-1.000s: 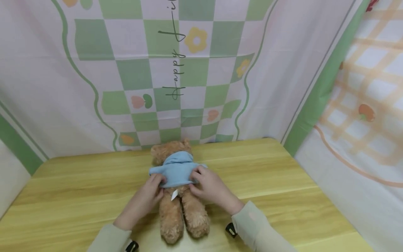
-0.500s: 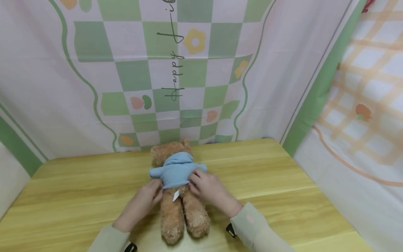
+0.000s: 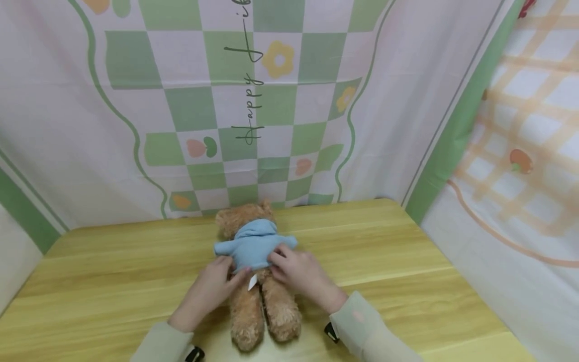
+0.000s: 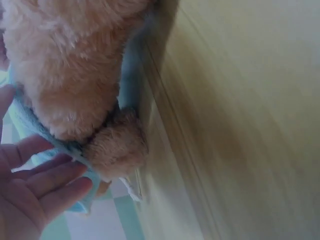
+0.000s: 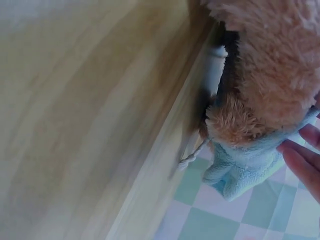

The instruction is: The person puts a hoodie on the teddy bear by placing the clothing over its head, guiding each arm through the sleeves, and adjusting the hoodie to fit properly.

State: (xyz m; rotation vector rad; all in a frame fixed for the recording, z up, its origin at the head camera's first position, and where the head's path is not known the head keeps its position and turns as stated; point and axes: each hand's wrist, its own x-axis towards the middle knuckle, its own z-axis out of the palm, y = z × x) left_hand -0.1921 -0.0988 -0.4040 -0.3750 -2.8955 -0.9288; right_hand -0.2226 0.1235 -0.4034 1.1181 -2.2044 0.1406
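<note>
A brown teddy bear [image 3: 264,311] in a light blue hoodie [image 3: 253,249] lies face down, its head toward the patterned cloth. A white tag [image 3: 252,282] shows just below the hem. My left hand [image 3: 210,286] touches the hem's left side; its thumb reaches across the bear's lower back, and in the left wrist view the fingers [image 4: 57,182] are nearly straight against the cloth. With its thumb and fingers, my right hand [image 3: 300,276] pinches the hem's right side. The bear's face and front are hidden in the head view.
The bear lies on a wood-grain table [image 3: 393,261]. Behind the far edge hangs a green and white checked cloth [image 3: 235,108], and an orange plaid cloth [image 3: 524,130] hangs at the right. A white drawstring [image 5: 189,161] dangles low beside the bear in the right wrist view.
My left hand has shifted slightly right, its thumb now stretched along the hem. The right hand has slid a little inward along the hem. The bear has stayed nearly in place.
</note>
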